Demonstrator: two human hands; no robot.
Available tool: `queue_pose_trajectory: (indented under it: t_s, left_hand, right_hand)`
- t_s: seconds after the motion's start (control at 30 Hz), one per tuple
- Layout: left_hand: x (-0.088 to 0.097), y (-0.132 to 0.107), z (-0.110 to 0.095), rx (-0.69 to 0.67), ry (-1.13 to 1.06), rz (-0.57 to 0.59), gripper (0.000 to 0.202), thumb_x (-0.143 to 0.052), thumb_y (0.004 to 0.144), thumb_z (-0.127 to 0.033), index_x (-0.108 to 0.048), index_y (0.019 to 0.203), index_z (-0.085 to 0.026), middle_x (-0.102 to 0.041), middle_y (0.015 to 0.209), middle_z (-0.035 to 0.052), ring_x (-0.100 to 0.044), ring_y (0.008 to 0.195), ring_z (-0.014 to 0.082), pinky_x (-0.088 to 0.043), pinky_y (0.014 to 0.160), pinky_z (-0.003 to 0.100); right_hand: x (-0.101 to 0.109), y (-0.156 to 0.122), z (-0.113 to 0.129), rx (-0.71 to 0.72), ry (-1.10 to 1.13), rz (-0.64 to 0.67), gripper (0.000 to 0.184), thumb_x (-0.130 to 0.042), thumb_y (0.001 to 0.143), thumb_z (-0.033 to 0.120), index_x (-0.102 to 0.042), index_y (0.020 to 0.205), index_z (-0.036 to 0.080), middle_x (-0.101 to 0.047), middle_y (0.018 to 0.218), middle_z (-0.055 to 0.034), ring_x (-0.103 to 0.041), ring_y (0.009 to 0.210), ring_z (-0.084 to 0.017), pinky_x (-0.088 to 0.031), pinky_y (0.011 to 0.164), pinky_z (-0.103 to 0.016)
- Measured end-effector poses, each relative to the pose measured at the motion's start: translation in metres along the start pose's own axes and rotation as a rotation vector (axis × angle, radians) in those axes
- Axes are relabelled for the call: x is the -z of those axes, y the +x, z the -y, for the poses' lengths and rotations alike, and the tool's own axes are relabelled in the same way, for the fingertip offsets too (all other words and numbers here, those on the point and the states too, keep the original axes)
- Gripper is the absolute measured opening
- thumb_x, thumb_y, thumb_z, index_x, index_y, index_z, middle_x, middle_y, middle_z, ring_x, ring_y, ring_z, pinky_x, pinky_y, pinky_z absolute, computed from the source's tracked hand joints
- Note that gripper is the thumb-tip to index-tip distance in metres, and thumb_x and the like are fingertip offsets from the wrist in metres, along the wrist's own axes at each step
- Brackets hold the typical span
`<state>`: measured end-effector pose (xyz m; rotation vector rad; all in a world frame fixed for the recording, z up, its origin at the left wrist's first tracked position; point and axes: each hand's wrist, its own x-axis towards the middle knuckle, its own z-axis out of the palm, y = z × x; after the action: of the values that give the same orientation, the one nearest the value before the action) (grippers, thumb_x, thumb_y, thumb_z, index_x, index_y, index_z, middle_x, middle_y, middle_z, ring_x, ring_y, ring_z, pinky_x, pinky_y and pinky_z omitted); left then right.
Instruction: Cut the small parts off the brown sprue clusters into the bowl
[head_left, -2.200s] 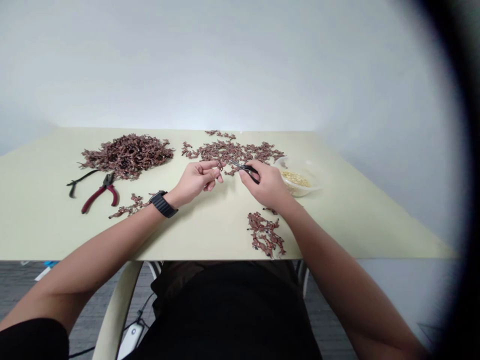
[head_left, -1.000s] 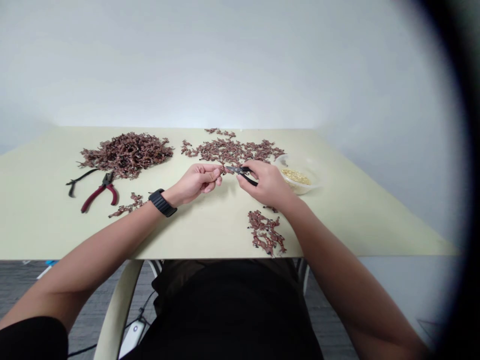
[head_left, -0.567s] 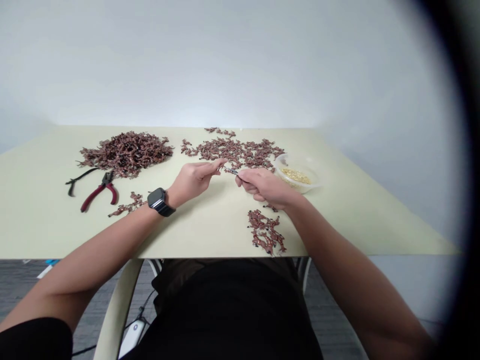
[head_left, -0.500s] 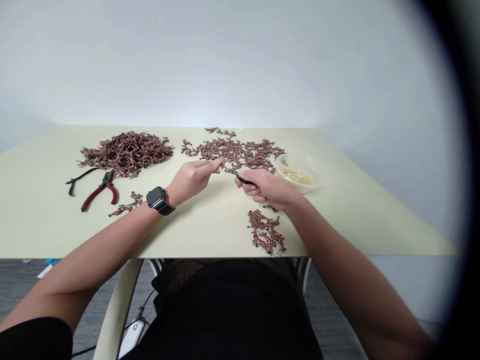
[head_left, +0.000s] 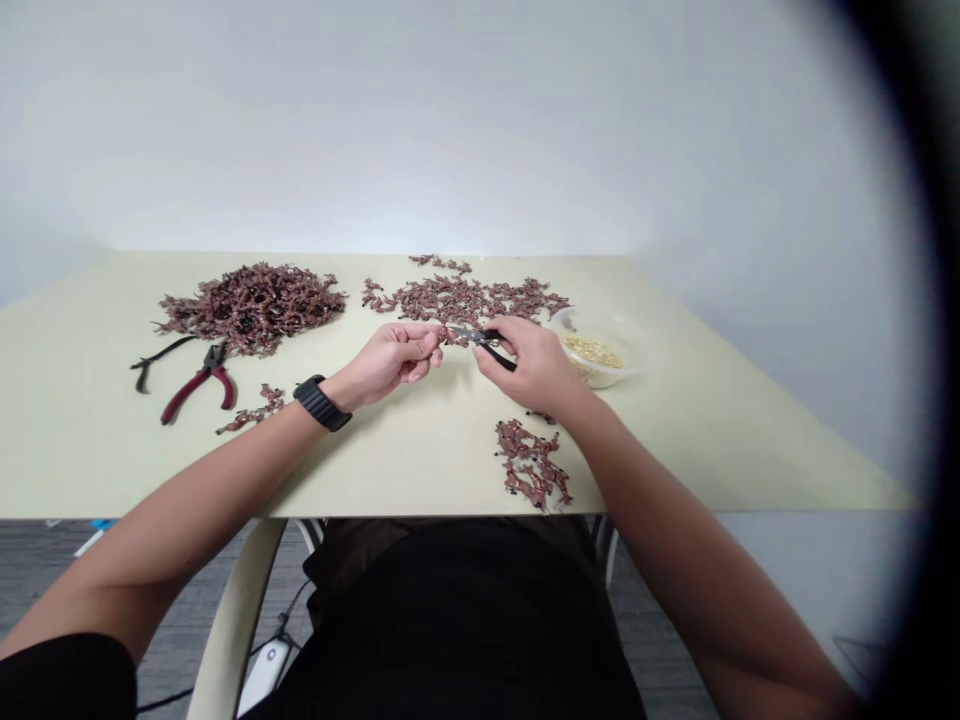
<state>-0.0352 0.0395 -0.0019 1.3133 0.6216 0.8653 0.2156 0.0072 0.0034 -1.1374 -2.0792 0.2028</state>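
The right hand [head_left: 529, 365] grips one pair of snips [head_left: 469, 333], while the left hand [head_left: 390, 362] is curled — holding what, I can't tell — beside four brown heaps [head_left: 255, 310].

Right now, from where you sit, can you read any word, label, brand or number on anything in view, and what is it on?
No readable text anywhere.
Black wristwatch: nothing legible.
White box on the floor: small mark, too small to read.
Red-handled pliers, black-handled snips: no visible markings.
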Motion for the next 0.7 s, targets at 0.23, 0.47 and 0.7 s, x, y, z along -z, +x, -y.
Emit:
queue_pose_trajectory:
  t_s: [0.23,0.47,0.7]
  left_hand:
    - [-0.0024,-0.0023,-0.0026,0.041,-0.011,0.046,0.009,-0.074,0.088,-0.022,-0.075,0.089,-0.013,-0.064,0.073,0.0028,-0.038,0.044,0.0034,-0.02,0.042,0.022]
    - [-0.0007,-0.002,-0.0025,0.059,-0.062,0.069,0.013,-0.071,0.085,-0.014,-0.066,0.073,-0.013,-0.067,0.077,0.0044,-0.038,0.044,0.0022,-0.019,0.042,0.021]
    - [0.0006,-0.0022,-0.0029,0.064,-0.083,0.061,0.017,-0.07,0.08,-0.009,-0.059,0.067,-0.013,-0.072,0.089,0.0079,-0.036,0.043,0.0012,-0.021,0.042,0.021]
  right_hand:
    - [0.0004,-0.0006,-0.0015,0.033,-0.014,0.005,0.033,-0.058,0.099,0.045,-0.066,0.118,0.02,-0.073,0.114,-0.012,-0.065,0.095,-0.027,-0.047,0.086,-0.041]
    - [0.0015,-0.0009,-0.0006,0.034,-0.018,0.017,0.031,-0.058,0.099,0.045,-0.067,0.117,0.021,-0.073,0.113,-0.012,-0.065,0.096,-0.028,-0.047,0.086,-0.041]
    - [0.0028,-0.0015,-0.0005,0.038,-0.036,0.023,0.031,-0.057,0.099,0.045,-0.066,0.117,0.021,-0.072,0.112,-0.0118,-0.064,0.095,-0.027,-0.046,0.082,-0.038]
